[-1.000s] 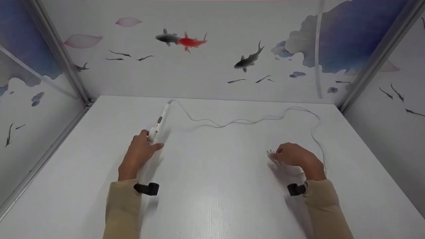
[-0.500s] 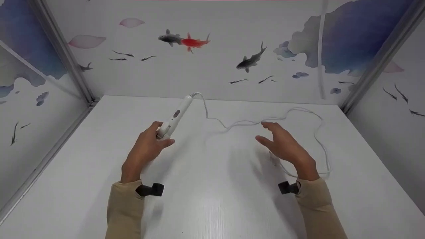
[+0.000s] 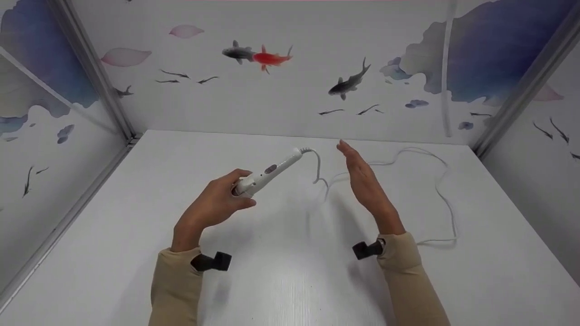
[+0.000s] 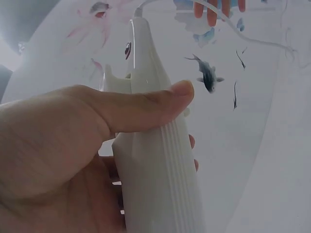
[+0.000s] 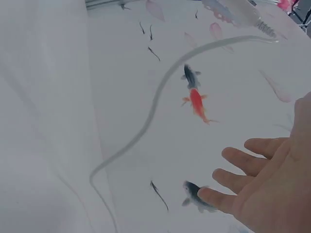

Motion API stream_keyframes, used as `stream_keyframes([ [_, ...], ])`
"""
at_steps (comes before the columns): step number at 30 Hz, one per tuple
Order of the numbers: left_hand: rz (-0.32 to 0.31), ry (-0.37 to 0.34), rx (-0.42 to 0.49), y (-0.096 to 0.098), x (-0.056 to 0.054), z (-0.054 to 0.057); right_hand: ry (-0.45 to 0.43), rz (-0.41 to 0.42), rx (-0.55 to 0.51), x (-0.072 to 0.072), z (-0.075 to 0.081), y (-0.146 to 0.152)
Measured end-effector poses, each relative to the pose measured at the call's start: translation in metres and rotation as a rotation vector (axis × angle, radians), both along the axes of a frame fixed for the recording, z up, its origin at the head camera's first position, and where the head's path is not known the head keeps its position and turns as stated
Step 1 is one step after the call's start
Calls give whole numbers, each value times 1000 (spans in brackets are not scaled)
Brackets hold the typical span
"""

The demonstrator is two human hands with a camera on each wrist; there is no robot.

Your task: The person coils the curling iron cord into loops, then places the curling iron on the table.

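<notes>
A white hair straightener [image 3: 281,167] with an oval button is in my left hand [image 3: 215,199], raised over the table and pointing up to the right. The left wrist view shows my thumb across the ribbed white body [image 4: 155,179], with fingers wrapped behind it. From its far end a white cord [image 3: 318,163] hangs down toward the table. My right hand [image 3: 364,183] is held in the air beside the cord, fingers straight and holding nothing. In the right wrist view its spread fingers [image 5: 233,179] are apart from the cord [image 5: 154,102]. The cord's plug is out of sight.
The rest of the cord loops over the right side of the white table [image 3: 281,280]. Printed panels with fish enclose the back [image 3: 299,104] and both sides. Black camera mounts [image 3: 222,261] sit on both wrists.
My right hand has let go of the plug, opened and moved inward and up. My left hand has lifted the hair straightener and swung it to the right, drawing the cord end with it.
</notes>
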State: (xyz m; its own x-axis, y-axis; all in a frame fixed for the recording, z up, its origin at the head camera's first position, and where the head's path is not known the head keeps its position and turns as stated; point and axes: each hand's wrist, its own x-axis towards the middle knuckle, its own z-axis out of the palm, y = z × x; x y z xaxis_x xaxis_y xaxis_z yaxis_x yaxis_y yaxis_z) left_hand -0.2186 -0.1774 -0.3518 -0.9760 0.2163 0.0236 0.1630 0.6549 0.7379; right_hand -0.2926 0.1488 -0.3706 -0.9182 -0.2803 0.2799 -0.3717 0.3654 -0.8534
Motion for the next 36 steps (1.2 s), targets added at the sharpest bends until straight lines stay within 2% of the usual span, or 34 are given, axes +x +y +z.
stream_keyframes([
  [5,-27,8,16,0,1,1,12,145,-88,-1,-11,-9],
  [11,-45,32,29,-1,2,2,-64,294,-70,-3,-16,-20],
  [17,-10,40,41,-5,2,3,-114,306,-11,-3,-20,-17],
  [26,85,25,81,-8,-1,8,-142,430,85,-8,-28,-7],
  [30,59,48,96,-2,-1,5,-182,440,102,-8,-30,-4],
  [36,-45,119,114,16,-1,-1,-256,431,162,-7,-30,-1],
])
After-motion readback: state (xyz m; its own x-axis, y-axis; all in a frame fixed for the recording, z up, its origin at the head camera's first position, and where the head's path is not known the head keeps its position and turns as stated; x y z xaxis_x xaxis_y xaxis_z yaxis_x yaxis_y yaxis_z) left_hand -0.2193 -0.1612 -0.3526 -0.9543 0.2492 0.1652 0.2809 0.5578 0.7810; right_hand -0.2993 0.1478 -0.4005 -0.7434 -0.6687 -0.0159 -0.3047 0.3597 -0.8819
